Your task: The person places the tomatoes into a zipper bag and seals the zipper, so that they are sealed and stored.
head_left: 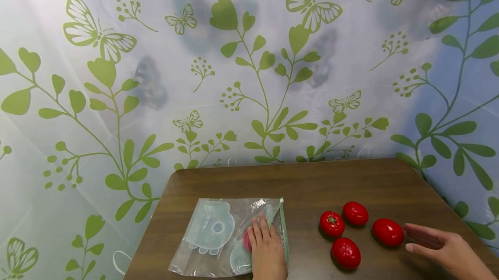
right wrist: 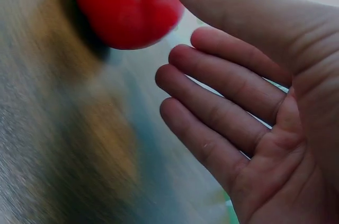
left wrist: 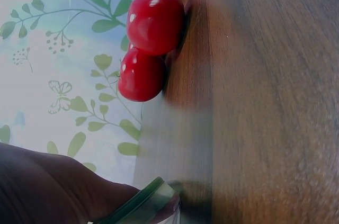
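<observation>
My left hand (head_left: pixel 266 249) rests on a clear zip bag (head_left: pixel 208 267), its fingers extended over the plastic. A red patch (head_left: pixel 247 242) shows beside the fingers, partly hidden by them. The bag bears a pale dinosaur-like print. In the left wrist view, the green zip strip (left wrist: pixel 132 200) crosses in front of the thumb. At the right, my right hand (head_left: pixel 448 245) is spread with thumb apart, fingertips close to the rightmost glossy red tomato (head_left: pixel 388 232). The right wrist view shows bare fingers and that tomato (right wrist: pixel 130 9) past the thumb tip.
More tomatoes lie between the hands: one with a green calyx (head_left: pixel 332 223), one behind it (head_left: pixel 355 213) and one nearer the front (head_left: pixel 346 253). The brown wooden table (head_left: pixel 312 180) ends at a curtain (head_left: pixel 249 98) with green leaves and butterflies.
</observation>
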The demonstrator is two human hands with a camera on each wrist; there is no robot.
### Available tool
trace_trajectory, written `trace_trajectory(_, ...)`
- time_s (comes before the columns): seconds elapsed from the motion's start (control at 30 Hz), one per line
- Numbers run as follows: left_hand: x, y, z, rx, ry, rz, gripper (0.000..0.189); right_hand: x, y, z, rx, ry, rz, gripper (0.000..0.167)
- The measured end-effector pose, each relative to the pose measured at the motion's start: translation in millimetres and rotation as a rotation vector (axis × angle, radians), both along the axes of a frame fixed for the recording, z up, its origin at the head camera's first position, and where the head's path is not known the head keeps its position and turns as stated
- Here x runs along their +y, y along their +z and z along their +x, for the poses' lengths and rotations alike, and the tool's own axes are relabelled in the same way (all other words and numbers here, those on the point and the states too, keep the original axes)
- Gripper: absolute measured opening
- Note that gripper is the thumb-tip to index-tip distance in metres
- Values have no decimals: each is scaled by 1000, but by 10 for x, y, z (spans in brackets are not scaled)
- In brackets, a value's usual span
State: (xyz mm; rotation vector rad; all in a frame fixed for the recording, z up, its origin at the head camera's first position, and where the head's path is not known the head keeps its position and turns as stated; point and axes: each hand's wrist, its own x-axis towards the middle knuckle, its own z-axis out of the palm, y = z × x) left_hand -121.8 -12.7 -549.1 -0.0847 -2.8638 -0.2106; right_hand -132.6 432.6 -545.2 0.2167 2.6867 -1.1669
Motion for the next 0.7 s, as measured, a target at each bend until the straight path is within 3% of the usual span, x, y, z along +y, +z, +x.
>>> trace_trajectory(0.43, -1, 23, -4, -35, -3, -5, 94, -92, -95, -101, 53, 16, 65, 93)
trace_trajectory(0.7, -8, 20, -1, -14, -8, -8, 94, -129, -99, -130, 96, 38, 100, 86)
